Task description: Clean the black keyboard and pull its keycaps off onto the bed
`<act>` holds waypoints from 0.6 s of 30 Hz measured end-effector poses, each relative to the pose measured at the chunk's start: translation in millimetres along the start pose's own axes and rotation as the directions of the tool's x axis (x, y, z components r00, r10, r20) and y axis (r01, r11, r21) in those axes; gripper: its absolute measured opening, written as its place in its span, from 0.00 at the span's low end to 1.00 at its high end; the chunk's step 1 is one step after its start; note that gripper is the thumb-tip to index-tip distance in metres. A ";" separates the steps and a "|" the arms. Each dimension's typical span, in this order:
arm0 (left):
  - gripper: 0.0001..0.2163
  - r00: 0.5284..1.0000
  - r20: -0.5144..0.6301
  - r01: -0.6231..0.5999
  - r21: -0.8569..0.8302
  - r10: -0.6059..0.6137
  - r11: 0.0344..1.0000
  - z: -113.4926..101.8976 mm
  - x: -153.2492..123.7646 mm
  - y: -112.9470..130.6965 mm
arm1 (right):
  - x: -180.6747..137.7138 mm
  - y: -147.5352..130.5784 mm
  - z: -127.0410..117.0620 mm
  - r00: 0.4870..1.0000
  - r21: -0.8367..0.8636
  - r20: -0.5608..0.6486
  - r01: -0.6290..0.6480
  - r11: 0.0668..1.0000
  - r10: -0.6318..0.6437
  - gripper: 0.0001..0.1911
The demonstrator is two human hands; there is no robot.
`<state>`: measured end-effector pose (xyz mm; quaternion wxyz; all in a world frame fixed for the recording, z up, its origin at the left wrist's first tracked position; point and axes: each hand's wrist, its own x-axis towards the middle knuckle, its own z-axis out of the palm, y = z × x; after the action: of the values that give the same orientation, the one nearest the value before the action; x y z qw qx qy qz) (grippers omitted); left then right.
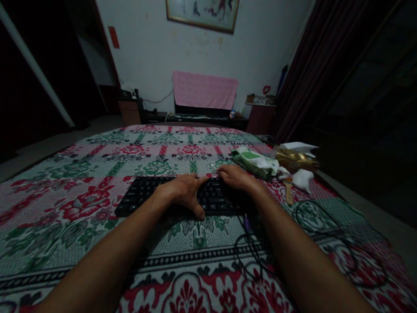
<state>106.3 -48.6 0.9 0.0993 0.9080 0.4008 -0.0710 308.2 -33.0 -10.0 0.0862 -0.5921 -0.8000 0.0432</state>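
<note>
A black keyboard [213,195] lies flat on the patterned bedspread in front of me. My left hand [187,191] rests across its middle, fingers spread, the thumb reaching its near edge and the index finger pointing right along the far edge. At the far right edge of the keyboard is my right hand [233,176], its fingers pinched together. Something small and pale shows at those fingertips, too small and dim to name. The keyboard's cable [249,241], with a purple plug [246,222], is looped on the bedspread beside my right forearm.
Right of my hands lie a green wipes packet [254,163], a wooden-handled brush [288,193], crumpled white tissue [302,179] and a gold box [296,160]. More black cable [342,230] curls over the bedspread [156,150]. A pink towel [205,90] hangs beyond the bed.
</note>
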 end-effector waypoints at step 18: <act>0.52 0.997 -0.049 0.058 -0.003 -0.058 0.998 2.0 6.7 -16.5 | -6.0 2.9 2.0 0.986 0.158 -0.163 0.000 0.987 0.026 0.17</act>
<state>98.5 -33.5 -4.5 0.0882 0.8973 0.4295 -0.0514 312.3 -37.8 -12.9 0.1980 -0.5903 -0.7804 0.0579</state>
